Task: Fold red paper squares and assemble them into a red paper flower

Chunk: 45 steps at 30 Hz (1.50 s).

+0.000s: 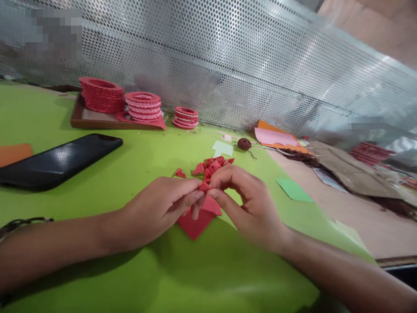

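Note:
Between the fingertips of both hands is a small folded piece of red paper [205, 187]. My left hand [166, 202] pinches its left side, thumb against fingers. On the other side, my right hand [249, 198] grips it between thumb and forefinger. Below them, flat red paper sheets [195, 222] lie on the green tabletop, partly hidden by the left fingers. Just beyond the hands sits a heap of small folded red paper pieces [213, 166], with a single folded piece [180, 173] to its left.
A black phone [61, 161] lies at left. Behind stand stacks of red rings [102, 96], some on a brown tray [97, 124], before a perforated metal screen [195, 56]. A brown yarn ball [244, 144], a green paper [295, 190] and brown cardboard [361, 174] are rightward.

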Tool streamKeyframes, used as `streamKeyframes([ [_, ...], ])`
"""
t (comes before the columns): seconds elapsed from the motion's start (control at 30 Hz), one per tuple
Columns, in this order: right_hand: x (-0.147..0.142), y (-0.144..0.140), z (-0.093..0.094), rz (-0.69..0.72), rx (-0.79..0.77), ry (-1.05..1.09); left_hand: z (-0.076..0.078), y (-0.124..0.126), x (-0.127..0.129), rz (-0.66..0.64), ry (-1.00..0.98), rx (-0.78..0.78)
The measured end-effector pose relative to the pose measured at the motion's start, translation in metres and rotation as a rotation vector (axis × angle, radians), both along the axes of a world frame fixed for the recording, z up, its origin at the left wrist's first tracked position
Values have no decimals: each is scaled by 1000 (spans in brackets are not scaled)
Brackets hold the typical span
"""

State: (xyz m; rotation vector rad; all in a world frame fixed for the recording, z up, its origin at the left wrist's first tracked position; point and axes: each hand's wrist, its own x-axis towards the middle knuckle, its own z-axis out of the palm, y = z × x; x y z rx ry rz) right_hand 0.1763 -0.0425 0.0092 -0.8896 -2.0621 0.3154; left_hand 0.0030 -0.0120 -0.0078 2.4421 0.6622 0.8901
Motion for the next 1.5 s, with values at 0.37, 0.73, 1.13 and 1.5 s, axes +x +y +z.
streamKeyframes([
  [0.37, 4, 0, 1, 188, -79, -16, 1, 15, -9, -129, 111, 623],
  [0.73, 6, 10, 3, 201, -284, 11, 5, 7, 2, -6, 209, 462],
  [1.13, 35, 36, 16, -277, -161, -229, 15, 22, -6, 83, 429, 29],
  [1.5, 18, 20, 1, 256, -198, -565, 27, 39, -18, -177, 526, 40],
])
